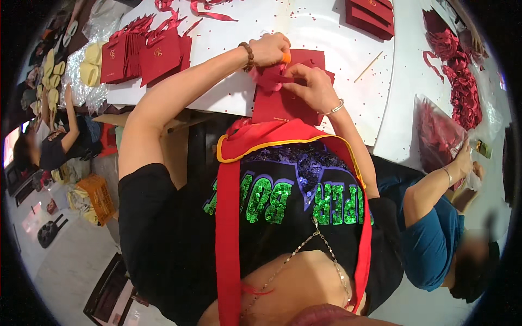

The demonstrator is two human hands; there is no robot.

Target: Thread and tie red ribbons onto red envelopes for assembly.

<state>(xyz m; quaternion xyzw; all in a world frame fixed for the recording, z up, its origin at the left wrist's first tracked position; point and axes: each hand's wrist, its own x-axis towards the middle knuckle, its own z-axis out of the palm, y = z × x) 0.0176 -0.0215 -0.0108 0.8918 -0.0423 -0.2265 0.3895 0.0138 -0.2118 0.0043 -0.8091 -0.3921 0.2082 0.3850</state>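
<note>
A dark red paper gift bag (274, 108) lies flat at the table edge in front of me, with more red card under it. Over its top, a red ribbon (272, 80) is bunched between my hands. My left hand (270, 49) is closed above the ribbon, its fingers curled down. A small orange piece (286, 57) shows at its fingertips; whether it is held or worn on a finger I cannot tell. With thumb and forefinger, my right hand (312, 88) pinches the ribbon from the right side.
Finished-looking red bags with ribbon handles (160, 54) stand at left. A stack of red bags (370, 19) lies at far right. A thin wooden stick (368, 67) and red specks lie on the white table. Co-workers sit on both sides; ribbon bundles (459, 81) lie right.
</note>
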